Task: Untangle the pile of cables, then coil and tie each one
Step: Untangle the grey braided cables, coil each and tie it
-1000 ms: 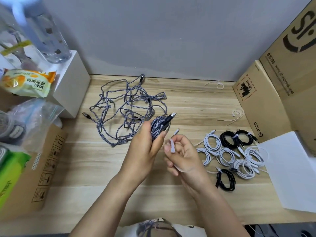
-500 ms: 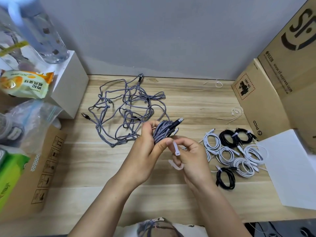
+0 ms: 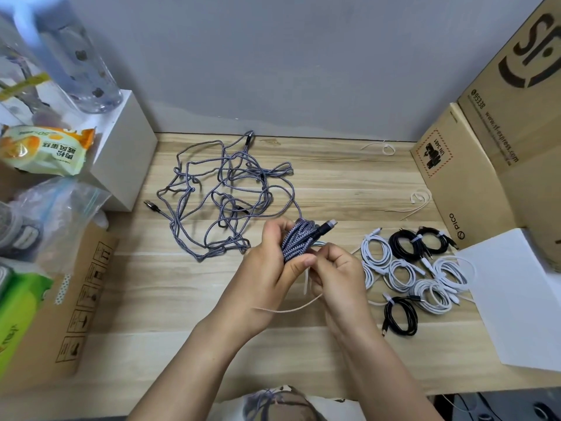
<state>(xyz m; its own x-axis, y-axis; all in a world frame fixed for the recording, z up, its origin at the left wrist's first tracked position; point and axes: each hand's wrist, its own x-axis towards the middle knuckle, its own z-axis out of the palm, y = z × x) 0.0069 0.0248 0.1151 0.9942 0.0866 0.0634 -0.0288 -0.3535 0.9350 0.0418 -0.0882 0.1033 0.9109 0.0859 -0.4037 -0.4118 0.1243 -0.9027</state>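
Observation:
My left hand (image 3: 273, 268) grips a coiled grey braided cable (image 3: 299, 238) above the middle of the wooden table (image 3: 182, 299); its plug sticks out to the upper right. My right hand (image 3: 337, 275) pinches a thin white tie (image 3: 306, 282) just below the coil, and the tie's long tail trails left under my left wrist. A tangled pile of grey braided cables (image 3: 224, 192) lies behind my hands. To the right lie several coiled and tied white cables (image 3: 403, 275) and black cables (image 3: 400, 314).
Two loose white ties (image 3: 420, 199) lie near the far right. Cardboard boxes (image 3: 485, 162) stand along the right edge, with a white sheet (image 3: 522, 299) in front. On the left are a white box (image 3: 121, 153), a bottle (image 3: 76, 56), snack bags and a cardboard box (image 3: 76, 299).
Both hands drew together and shifted slightly right. My right hand brought the white tie down under the coil, and the tie's tail now hangs left beneath my left wrist.

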